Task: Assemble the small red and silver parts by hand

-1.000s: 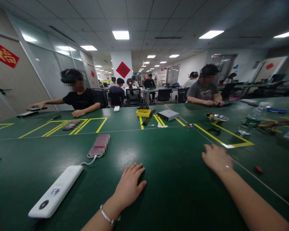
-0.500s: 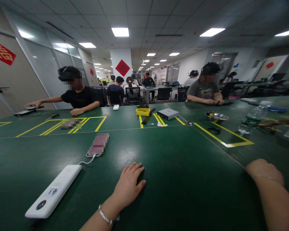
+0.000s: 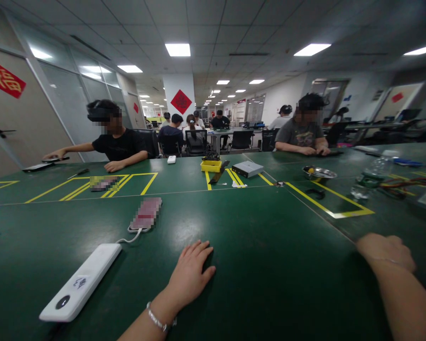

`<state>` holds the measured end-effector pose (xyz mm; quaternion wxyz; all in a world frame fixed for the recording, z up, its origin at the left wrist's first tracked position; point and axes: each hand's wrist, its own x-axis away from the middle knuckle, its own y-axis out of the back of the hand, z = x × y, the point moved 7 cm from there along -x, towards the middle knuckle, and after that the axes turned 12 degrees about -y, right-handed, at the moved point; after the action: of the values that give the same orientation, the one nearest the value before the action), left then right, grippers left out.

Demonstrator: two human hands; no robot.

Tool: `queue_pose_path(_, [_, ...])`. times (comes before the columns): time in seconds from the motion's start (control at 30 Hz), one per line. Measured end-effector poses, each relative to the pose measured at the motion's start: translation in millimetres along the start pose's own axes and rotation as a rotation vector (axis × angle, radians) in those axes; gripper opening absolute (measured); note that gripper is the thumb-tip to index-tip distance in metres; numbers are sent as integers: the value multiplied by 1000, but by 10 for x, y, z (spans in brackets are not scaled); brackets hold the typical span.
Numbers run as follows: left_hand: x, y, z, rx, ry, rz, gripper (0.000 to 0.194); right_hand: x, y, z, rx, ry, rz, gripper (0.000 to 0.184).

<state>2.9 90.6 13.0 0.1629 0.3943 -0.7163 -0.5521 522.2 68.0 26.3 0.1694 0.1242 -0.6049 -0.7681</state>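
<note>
My left hand (image 3: 191, 270) lies flat and open on the green table (image 3: 262, 237), palm down, fingers a little apart, with nothing in it. A bracelet (image 3: 156, 318) circles that wrist. To its left is a long white power bank (image 3: 81, 282), joined by a short white cable (image 3: 130, 238) to a phone (image 3: 145, 214) whose screen is blurred out. My right hand (image 3: 385, 251) is at the right side, bent at the wrist; its fingers are turned away and hidden. Yellow tape (image 3: 353, 213) and a clear plastic bottle (image 3: 371, 175) lie beyond it.
Farther back are a yellow tray (image 3: 211, 166) of dark cables, a grey metal box (image 3: 247, 168), a metal bowl (image 3: 319, 173) and wires (image 3: 401, 184). Two people sit across the table; the left one's hand (image 3: 57, 154) holds a dark flat object. Another phone (image 3: 104, 183) lies within tape lines.
My right hand has shifted slightly left. My left hand stays in place. The hand of the person at the far left has moved a little to the right with the flat object.
</note>
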Motion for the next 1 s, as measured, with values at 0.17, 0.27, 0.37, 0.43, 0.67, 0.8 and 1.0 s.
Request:
queue_pose_path(0.17, [-4,12,0,12,-4,-18,44,407,218,390,-29,120,24,47])
queue_pose_path(0.27, [-20,72,-77,-16,-10,-80,40,861,232,887,-119,389,52,38])
queue_pose_path(0.37, [-39,173,-250,-77,-35,-212,38,1612,-21,1360,-244,634,301,28])
queue_pose_path(0.43, [-48,181,-356,-67,-41,-257,40,2294,-266,1586,-383,781,616,23])
queue_pose_path(0.67, [-29,86,-396,81,-15,-232,11,3681,-640,1717,-633,860,1158,17])
queue_pose_path(0.8, [-11,114,-235,300,70,-288,14,3081,-416,1754,-427,1009,759,30])
queue_pose_path(1.0, [-25,13,78,756,223,-394,16,1059,5,1074,-13,498,-201,49])
